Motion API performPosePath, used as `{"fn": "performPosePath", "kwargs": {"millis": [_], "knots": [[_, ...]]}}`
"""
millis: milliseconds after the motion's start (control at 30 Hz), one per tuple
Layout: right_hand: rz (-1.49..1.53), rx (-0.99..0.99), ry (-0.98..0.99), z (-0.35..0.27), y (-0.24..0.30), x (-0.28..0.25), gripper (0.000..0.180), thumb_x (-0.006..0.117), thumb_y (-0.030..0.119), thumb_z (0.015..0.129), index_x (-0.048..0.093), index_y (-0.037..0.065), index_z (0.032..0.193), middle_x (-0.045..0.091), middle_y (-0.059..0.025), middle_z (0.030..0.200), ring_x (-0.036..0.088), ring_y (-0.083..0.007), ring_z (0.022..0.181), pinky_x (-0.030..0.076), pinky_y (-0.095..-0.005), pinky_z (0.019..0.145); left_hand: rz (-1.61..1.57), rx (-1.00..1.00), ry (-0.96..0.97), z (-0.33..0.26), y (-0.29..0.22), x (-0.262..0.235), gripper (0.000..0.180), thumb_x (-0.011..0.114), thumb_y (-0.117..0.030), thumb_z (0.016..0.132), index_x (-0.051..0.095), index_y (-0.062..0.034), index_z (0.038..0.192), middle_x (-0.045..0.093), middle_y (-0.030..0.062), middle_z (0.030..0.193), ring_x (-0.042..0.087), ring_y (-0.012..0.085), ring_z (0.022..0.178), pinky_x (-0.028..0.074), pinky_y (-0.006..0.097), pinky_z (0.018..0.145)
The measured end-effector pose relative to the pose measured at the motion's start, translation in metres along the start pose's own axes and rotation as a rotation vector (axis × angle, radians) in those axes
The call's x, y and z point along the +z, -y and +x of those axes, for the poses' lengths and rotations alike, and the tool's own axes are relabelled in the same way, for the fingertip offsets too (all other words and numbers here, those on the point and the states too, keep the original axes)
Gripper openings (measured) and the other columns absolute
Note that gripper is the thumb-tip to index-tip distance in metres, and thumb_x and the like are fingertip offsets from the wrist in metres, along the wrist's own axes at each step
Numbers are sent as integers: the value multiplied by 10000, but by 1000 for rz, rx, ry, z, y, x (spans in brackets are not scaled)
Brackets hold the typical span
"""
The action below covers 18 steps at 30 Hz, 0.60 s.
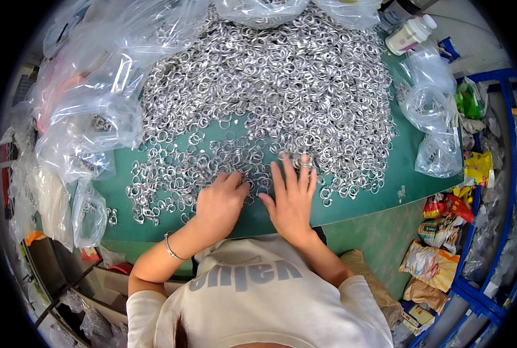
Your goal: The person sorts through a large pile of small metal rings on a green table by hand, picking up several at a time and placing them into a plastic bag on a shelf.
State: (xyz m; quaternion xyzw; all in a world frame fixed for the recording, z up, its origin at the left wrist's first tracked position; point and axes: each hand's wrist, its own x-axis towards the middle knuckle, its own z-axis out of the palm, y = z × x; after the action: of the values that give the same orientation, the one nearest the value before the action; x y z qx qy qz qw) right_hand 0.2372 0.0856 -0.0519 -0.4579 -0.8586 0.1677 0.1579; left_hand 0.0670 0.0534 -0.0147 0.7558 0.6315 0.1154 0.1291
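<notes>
A large heap of small silvery metal rings (270, 75) covers the far part of the green table (386, 200). Nearer me, a thinner spread of the same rings (174, 174) lies on the left. My left hand (219, 203) is at the near edge of this spread, its fingers curled downward; the fingertips and anything in them are hidden. To its right, my right hand (291, 206) lies palm down with fingers stretched and apart, the tips reaching the rings at the heap's near edge. Nothing shows in its grasp.
Clear plastic bags (90, 124) crowd the table's left side, some with rings inside. More bags (429, 107) sit at the right edge, below a white bottle (411, 35). Blue shelving (473, 293) with colourful packets (429, 264) stands at right; a bracelet circles my left wrist.
</notes>
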Motion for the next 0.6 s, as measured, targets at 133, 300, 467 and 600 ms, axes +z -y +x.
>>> {"fn": "performPosePath", "kwargs": {"millis": [133, 300, 467, 600], "knots": [[240, -141, 80, 4, 17, 12, 555, 664, 204, 807, 471, -5, 1283, 397, -173, 1370, 278, -411, 1334, 240, -543, 1067, -11, -83, -49, -5, 10, -6, 199, 626, -26, 704, 681, -84, 886, 559, 43, 825, 584, 222, 756, 499, 344, 544], [294, -196, -160, -19, -10, 7, 388, 608, 143, 840, 548, -3, 1194, 458, -162, 1317, 345, -382, 1297, 314, -477, 1017, -89, -84, -145, -9, 13, -8, 236, 614, -48, 699, 669, -68, 928, 552, 45, 833, 576, 224, 764, 503, 338, 553], [123, -77, 25, -17, 0, -8, 414, 596, 115, 839, 522, 3, 1230, 419, -167, 1376, 354, -386, 1297, 333, -507, 1008, -195, -23, -148, 5, -9, 7, 276, 662, -28, 724, 667, -76, 996, 566, 49, 828, 574, 231, 741, 491, 340, 557], [291, -204, 28, -26, -12, -8, 400, 607, 110, 825, 544, -3, 1203, 458, -178, 1336, 371, -392, 1290, 325, -514, 1024, -106, -43, -82, 6, 2, 5, 289, 648, -33, 736, 660, -78, 1021, 568, 42, 834, 573, 230, 740, 493, 334, 563]]}}
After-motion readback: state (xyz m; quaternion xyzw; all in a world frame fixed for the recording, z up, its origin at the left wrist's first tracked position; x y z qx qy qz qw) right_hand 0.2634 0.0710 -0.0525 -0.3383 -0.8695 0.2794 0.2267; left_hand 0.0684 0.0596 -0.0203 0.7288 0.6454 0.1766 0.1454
